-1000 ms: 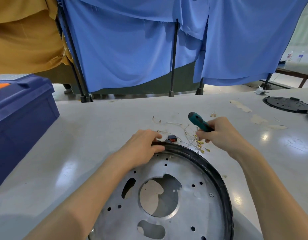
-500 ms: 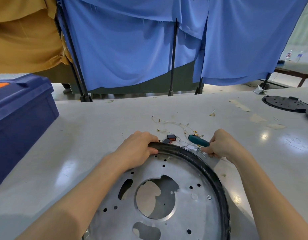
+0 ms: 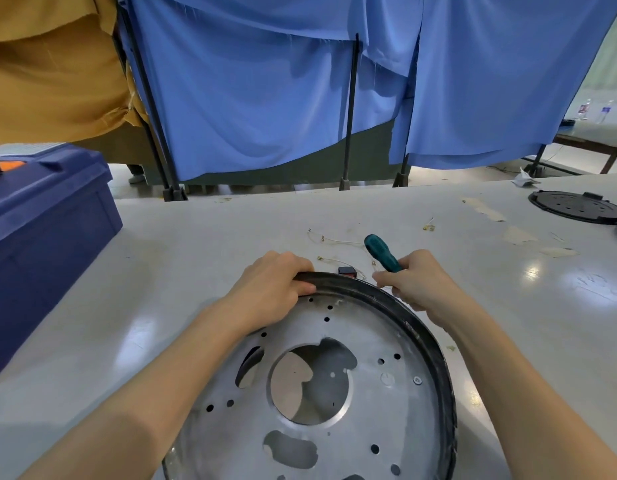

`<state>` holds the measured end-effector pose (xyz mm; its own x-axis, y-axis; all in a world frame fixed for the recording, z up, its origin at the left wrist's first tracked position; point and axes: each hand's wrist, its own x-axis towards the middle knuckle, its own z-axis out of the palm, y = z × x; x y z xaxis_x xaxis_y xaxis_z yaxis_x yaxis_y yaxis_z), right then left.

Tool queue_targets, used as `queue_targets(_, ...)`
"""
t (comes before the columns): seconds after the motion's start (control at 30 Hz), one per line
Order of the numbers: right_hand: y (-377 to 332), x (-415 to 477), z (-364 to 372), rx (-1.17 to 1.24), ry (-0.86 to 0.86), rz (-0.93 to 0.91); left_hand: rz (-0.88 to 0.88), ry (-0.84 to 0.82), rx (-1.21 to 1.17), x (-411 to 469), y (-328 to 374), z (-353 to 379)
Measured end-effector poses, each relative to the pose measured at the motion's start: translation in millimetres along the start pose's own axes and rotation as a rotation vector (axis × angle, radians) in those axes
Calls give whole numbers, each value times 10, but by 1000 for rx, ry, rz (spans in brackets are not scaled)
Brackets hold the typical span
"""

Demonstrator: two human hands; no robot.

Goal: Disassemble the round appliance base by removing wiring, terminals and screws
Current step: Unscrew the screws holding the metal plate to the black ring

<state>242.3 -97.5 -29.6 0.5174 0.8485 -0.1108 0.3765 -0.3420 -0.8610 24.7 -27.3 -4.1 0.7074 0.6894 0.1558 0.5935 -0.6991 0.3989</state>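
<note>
Fingers (image 3: 293, 271) of the left hand (image 3: 265, 292) curl over the far rim of the round base (image 3: 386, 341) on the near desk (image 3: 196, 258); the right hand (image 3: 421, 285) grips a screwdriver (image 3: 381, 252). Wires (image 3: 335, 241) lie loose beyond; the screw (image 3: 417, 380) likely comes next.

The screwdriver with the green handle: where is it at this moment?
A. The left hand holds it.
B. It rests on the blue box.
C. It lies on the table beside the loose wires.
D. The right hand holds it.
D: the right hand grips the screwdriver by its green handle above the table, while the left hand holds the rim of the round base.
</note>
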Motion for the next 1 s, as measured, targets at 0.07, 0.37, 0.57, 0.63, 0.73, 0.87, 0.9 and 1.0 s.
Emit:
queue_targets(0.07, 14, 6, 13, 9, -14, 7, 1, -10, 4, -4, -4, 11)
queue_targets(0.37, 46, 12, 82, -23, -95, 22, 18, -106, -7, 38, -37, -5)
queue_targets(0.57, 46, 31, 115, -38, -83, 10, -6, -278, -83, -38, -8, -132)
queue_targets(0.63, 45, 33, 120, -49, -87, 7, 0, -338, -72, -48, 26, -168)
queue_targets(0.73, 37, 30, 134, -78, -91, 4, 24, -417, 19, -64, 105, -200)
queue_targets(0.87, 42, 31, 145, -91, -99, 7, 81, -416, 361, -81, 232, -114)
queue_targets(0.9, 42, 31, 146, -88, -99, 7, 93, -399, 423, -85, 259, -72)
queue_targets(1.0, 40, 27, 150, -92, -98, 6, 111, -339, 502, -125, 307, 71)
